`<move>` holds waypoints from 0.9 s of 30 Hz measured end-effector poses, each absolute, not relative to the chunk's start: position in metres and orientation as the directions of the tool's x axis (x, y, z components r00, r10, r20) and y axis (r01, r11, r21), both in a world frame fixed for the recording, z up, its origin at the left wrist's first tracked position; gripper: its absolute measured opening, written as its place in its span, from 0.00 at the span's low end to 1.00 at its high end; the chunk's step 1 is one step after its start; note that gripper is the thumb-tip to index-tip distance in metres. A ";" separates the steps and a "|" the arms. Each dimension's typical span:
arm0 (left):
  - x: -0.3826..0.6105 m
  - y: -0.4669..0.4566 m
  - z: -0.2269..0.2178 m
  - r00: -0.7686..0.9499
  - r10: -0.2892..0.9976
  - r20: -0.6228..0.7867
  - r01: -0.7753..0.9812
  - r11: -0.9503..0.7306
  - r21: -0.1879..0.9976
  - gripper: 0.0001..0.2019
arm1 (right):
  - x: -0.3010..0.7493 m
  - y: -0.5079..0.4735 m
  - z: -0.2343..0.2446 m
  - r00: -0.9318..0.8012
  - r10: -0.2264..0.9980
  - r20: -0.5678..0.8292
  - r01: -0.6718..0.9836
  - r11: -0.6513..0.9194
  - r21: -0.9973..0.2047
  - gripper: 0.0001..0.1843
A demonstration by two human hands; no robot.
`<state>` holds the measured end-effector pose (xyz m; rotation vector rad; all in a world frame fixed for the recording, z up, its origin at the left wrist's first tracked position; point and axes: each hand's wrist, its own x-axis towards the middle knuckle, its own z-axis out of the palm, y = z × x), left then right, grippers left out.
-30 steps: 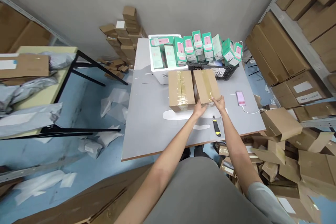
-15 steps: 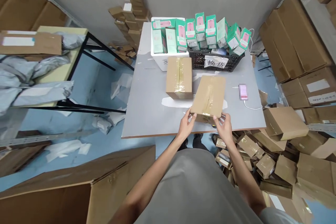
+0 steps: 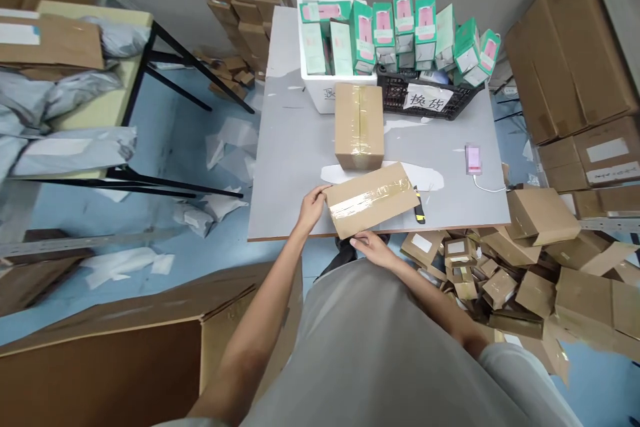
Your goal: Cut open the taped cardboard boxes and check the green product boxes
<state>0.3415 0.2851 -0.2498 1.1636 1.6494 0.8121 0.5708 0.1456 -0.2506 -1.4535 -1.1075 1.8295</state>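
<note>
A taped cardboard box (image 3: 371, 200) lies at a slant by the front edge of the grey table (image 3: 290, 153). My left hand (image 3: 313, 208) grips its left end, fingers closed at the upper corner. At the near left corner, my right hand (image 3: 371, 247) holds the box's lower edge, thumb on the near side. Just right of the box rests a black and yellow utility knife (image 3: 419, 205). Behind stands a second taped cardboard box (image 3: 359, 127), upright and apart from my hands.
A white bin (image 3: 325, 90) and a black crate (image 3: 425, 99) hold several green and pink boxes (image 3: 384, 33). A phone (image 3: 473, 159) on a cable lies at the right. Cardboard boxes (image 3: 500, 290) heap on the floor at right; a large open carton (image 3: 240, 320) stands at left.
The held box has turned and shifted left, its long side now running across the table. My hands moved left with it, uncovering the knife. The camera view has shifted.
</note>
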 end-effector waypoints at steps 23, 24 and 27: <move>0.276 0.178 -0.346 -0.143 0.887 -0.439 0.184 0.459 0.869 0.38 | 0.671 0.173 -0.331 0.000 0.877 -0.481 0.130 -0.477 -0.869 0.40; 0.272 0.180 -0.345 -0.168 0.879 -0.447 0.179 0.473 0.863 0.37 | 0.663 0.170 -0.332 -0.008 0.877 -0.481 0.125 -0.476 -0.870 0.41; 0.268 0.181 -0.340 -0.195 0.856 -0.478 0.155 0.508 0.847 0.32 | 0.642 0.166 -0.332 0.006 0.873 -0.487 0.118 -0.485 -0.867 0.44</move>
